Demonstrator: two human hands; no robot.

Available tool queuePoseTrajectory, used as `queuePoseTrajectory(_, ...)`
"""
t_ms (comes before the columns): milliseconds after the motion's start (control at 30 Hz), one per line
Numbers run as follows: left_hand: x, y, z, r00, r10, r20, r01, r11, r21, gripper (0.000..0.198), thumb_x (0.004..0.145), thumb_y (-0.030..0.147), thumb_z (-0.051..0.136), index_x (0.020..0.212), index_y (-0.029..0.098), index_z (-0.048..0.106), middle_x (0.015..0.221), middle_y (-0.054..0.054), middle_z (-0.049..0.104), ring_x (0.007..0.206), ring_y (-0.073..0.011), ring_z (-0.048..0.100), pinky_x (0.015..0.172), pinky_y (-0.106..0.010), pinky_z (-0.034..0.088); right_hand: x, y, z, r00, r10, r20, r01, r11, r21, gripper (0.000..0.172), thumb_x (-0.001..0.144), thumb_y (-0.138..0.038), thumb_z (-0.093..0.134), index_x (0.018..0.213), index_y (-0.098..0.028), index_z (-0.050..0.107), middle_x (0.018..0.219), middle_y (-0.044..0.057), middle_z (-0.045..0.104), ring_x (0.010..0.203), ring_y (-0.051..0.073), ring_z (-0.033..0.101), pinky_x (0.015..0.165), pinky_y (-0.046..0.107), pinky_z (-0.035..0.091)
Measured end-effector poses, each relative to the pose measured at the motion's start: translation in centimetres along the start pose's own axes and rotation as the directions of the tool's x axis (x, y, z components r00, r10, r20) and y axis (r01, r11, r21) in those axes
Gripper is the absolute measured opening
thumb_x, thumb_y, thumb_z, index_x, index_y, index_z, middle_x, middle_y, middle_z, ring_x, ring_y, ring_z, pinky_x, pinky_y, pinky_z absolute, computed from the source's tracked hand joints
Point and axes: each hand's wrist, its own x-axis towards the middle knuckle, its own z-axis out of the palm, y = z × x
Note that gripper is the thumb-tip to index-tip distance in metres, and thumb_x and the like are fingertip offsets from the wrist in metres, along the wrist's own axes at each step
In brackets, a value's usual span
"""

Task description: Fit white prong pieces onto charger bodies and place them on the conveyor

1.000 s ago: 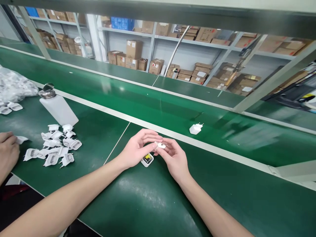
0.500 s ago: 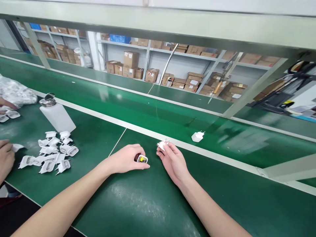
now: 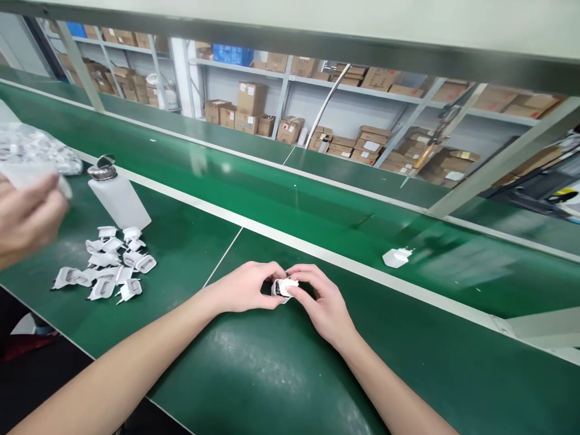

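Observation:
Between thumb and fingers, my left hand grips a white charger housing whose open end faces up to the right. My right hand pinches a white plug cover with pins, held right against the housing's opening. Whether the two parts are fully joined cannot be seen, as fingers hide part of them. A finished-looking white plug charger lies on the green surface beyond the white strip, to the right. Several loose white plug covers form a pile left of my hands.
A white dispenser bottle with a metal lid stands behind the pile. At far left, another person's hand holds something pale, near a clear plastic bag of white parts. A metal shelf beam crosses overhead; boxes fill racks behind.
My right hand has brought the plug cover left and down onto the housing in my left hand. The other person's hand has lifted at left. The view has shifted slightly.

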Motion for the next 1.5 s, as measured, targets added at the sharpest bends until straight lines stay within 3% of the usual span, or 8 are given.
queuePoseTrajectory(100, 0.1, -0.2, -0.1, 1.000, 0.019, -0.012, -0.019, 1.000, -0.011, 0.026, 0.086, 0.035, 0.073, 0.106, 0.021, 0.067, 0.100, 0.000, 0.074, 0.087, -0.0164, 0.067, 0.076, -0.025, 0.047, 0.0, 0.1, -0.1, 0.990, -0.119, 0.080, 0.133, 0.972, -0.195, 0.012, 0.097, -0.036, 0.069, 0.104, -0.030, 0.076, 0.115, 0.007, 0.069, 0.107, 0.026, 0.065, 0.095, 0.045, 0.052)
queuePoseTrajectory(200, 0.1, -0.2, -0.2, 1.000, 0.022, -0.008, -0.022, 1.000, 0.018, 0.025, 0.085, 0.033, 0.073, 0.106, 0.021, 0.067, 0.099, 0.001, 0.073, 0.087, -0.0162, 0.066, 0.075, -0.025, 0.046, 0.0, 0.2, 0.0, 0.983, -0.162, 0.086, 0.178, 0.953, -0.247, 0.012, 0.099, -0.035, 0.067, 0.106, -0.030, 0.074, 0.116, 0.007, 0.068, 0.107, 0.026, 0.065, 0.094, 0.044, 0.053)
queuePoseTrajectory(500, 0.2, -0.2, -0.2, 1.000, 0.019, 0.002, -0.019, 0.999, 0.037, 0.027, 0.087, 0.036, 0.073, 0.108, 0.021, 0.066, 0.104, -0.001, 0.074, 0.091, -0.0179, 0.067, 0.076, -0.025, 0.045, -0.2, 0.2, 0.7, 0.993, -0.118, -0.012, 0.113, 0.971, -0.211, 0.013, 0.097, -0.040, 0.068, 0.099, -0.028, 0.073, 0.112, 0.007, 0.068, 0.102, 0.027, 0.067, 0.092, 0.045, 0.054)
queuePoseTrajectory(967, 0.2, -0.4, -0.2, 0.999, 0.027, -0.019, -0.027, 0.999, 0.024, 0.026, 0.085, 0.035, 0.073, 0.106, 0.022, 0.067, 0.103, -0.001, 0.075, 0.091, -0.0191, 0.069, 0.076, -0.026, 0.046, 0.2, -0.9, 0.0, 0.979, -0.178, 0.094, 0.201, 0.899, -0.390, 0.012, 0.098, -0.039, 0.066, 0.098, -0.028, 0.072, 0.112, 0.009, 0.066, 0.104, 0.030, 0.063, 0.089, 0.047, 0.053)
queuePoseTrajectory(1233, 0.4, -0.3, -0.5, 1.000, 0.000, 0.008, 0.000, 1.000, -0.028, 0.027, 0.082, 0.029, 0.076, 0.106, 0.021, 0.068, 0.099, 0.000, 0.075, 0.089, -0.0179, 0.069, 0.076, -0.026, 0.048, 0.3, -1.7, -0.1, 0.979, -0.132, 0.154, 0.188, 0.877, -0.443, 0.012, 0.099, -0.039, 0.064, 0.097, -0.028, 0.069, 0.113, 0.008, 0.064, 0.106, 0.030, 0.061, 0.089, 0.046, 0.052)
queuePoseTrajectory(1400, 0.6, -0.7, -0.5, 1.000, 0.010, 0.010, -0.010, 0.997, -0.073, 0.028, 0.080, 0.028, 0.077, 0.106, 0.021, 0.068, 0.102, -0.002, 0.076, 0.092, -0.0191, 0.070, 0.078, -0.027, 0.050, 0.4, -0.8, -0.3, 0.987, -0.078, 0.144, 0.127, 0.917, -0.378, 0.015, 0.098, -0.043, 0.066, 0.098, -0.028, 0.068, 0.116, 0.008, 0.064, 0.109, 0.030, 0.060, 0.093, 0.047, 0.051)
queuePoseTrajectory(1500, 0.7, -1.0, -0.4, 0.999, -0.046, 0.003, 0.046, 0.986, -0.160, 0.033, 0.076, 0.030, 0.082, 0.105, 0.020, 0.068, 0.103, -0.004, 0.076, 0.095, -0.0210, 0.070, 0.083, -0.030, 0.051, 0.6, 0.6, -1.1, 0.998, -0.024, 0.053, 0.034, 0.980, -0.198, 0.032, 0.092, -0.054, 0.069, 0.112, -0.029, 0.066, 0.120, 0.009, 0.064, 0.110, 0.029, 0.062, 0.097, 0.047, 0.052)
